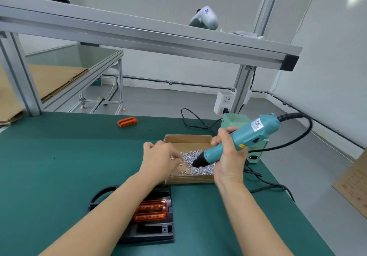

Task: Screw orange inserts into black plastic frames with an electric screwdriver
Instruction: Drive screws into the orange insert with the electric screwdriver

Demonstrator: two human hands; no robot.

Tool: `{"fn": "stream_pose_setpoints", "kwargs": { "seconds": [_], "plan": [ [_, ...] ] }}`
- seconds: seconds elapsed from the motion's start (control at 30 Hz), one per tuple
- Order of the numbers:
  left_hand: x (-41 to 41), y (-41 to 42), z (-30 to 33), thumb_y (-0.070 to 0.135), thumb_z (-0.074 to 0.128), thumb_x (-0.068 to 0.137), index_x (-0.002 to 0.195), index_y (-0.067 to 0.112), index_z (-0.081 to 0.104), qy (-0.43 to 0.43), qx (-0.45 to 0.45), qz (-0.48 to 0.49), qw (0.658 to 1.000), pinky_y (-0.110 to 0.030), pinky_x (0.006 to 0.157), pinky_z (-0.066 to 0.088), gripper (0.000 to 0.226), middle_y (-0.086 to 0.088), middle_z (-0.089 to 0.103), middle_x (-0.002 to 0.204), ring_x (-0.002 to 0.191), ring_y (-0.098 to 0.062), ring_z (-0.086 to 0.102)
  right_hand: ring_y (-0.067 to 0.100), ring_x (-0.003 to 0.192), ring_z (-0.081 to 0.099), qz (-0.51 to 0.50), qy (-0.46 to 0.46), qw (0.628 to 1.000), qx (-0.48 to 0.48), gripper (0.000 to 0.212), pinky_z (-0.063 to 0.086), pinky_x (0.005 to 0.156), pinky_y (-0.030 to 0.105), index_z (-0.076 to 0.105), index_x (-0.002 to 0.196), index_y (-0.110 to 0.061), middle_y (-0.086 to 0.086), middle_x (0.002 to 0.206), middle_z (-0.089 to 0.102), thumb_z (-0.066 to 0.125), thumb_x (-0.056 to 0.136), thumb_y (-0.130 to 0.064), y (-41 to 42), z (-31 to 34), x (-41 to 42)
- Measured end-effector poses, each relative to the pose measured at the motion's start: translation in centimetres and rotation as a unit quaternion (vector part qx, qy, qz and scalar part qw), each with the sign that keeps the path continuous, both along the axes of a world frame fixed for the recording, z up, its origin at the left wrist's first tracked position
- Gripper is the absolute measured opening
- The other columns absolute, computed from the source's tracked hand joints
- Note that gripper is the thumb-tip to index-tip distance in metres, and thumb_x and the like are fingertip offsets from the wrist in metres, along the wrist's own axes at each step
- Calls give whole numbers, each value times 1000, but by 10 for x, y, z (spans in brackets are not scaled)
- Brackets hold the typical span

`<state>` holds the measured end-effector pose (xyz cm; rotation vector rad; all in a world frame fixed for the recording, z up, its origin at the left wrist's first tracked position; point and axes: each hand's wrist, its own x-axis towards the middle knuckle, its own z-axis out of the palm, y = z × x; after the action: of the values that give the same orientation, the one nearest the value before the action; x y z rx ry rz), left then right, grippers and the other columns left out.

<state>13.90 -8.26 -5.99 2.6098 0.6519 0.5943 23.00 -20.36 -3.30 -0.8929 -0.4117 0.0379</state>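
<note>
A black plastic frame (156, 230) lies on the green mat near me, with an orange insert (152, 210) seated in it; my left forearm hides part of it. A second orange insert (127, 121) lies loose at the far side of the mat. My left hand (158, 161) reaches into a cardboard box (188, 139) of small silver screws (200, 169), fingertips pinching among them. My right hand (228, 156) grips a teal electric screwdriver (244, 136), its black tip pointing down-left over the screws.
A pale green power unit (234, 119) stands behind the box, with black cables (264, 182) running over the mat's right side. An aluminium frame beam (151, 43) crosses overhead. A power strip (224, 102) hangs on the right post. Cardboard sheets (353, 186) lean at right.
</note>
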Motion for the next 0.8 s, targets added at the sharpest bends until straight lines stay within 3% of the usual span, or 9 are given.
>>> {"fn": "stream_pose_setpoints", "kwargs": {
  "seconds": [0.1, 0.23, 0.37, 0.43, 0.57, 0.8],
  "plan": [
    [-40, 3, 8, 38, 65, 86, 68, 39, 62, -33, -28, 2, 999, -29, 88, 16, 18, 21, 62, 93, 98, -4, 48, 15, 54, 48, 30, -2, 999, 29, 20, 43, 67, 34, 56, 74, -25, -4, 58, 49, 65, 80, -7, -2, 14, -11],
    [-103, -3, 2, 37, 65, 85, 65, 39, 58, -63, -49, 7, 997, -24, 90, 14, 21, 24, 61, 87, 96, 2, 49, 13, 48, 44, 129, 27, 990, 57, 18, 43, 52, 25, 55, 72, -23, -3, 59, 44, 62, 79, -8, -1, 24, -33],
    [-145, -15, -15, 40, 68, 83, 84, 38, 68, -44, -56, 3, 997, -27, 106, 10, 2, 35, 57, 95, 107, 14, 43, 10, 45, 40, 220, 47, 973, 44, 19, 39, 47, 22, 57, 68, -25, -4, 56, 41, 60, 78, -9, 7, 23, -63],
    [-153, -21, -24, 51, 64, 78, 98, 39, 68, -14, -49, 1, 999, -27, 111, 1, 23, 39, 50, 104, 113, 19, 36, 10, 44, 38, 240, 40, 970, 22, 17, 38, 46, 22, 54, 69, -23, -4, 56, 40, 60, 78, -9, 12, 20, -76],
    [-156, -29, -34, 55, 61, 80, 116, 38, 62, 14, -29, 17, 999, -28, 112, -9, 39, 37, 44, 120, 123, 18, 23, 11, 44, 37, 260, 38, 965, -16, 15, 37, 47, 23, 52, 72, -21, -3, 56, 39, 60, 77, -10, 21, 17, -92],
    [-149, -30, -30, 56, 64, 79, 106, 39, 66, -69, -51, 58, 995, -20, 101, 4, 32, 28, 58, 105, 109, 9, 43, 10, 44, 38, 271, 43, 962, -20, 15, 38, 46, 22, 49, 75, -20, -4, 55, 39, 60, 77, -10, 26, 19, -100]
  ]
}}
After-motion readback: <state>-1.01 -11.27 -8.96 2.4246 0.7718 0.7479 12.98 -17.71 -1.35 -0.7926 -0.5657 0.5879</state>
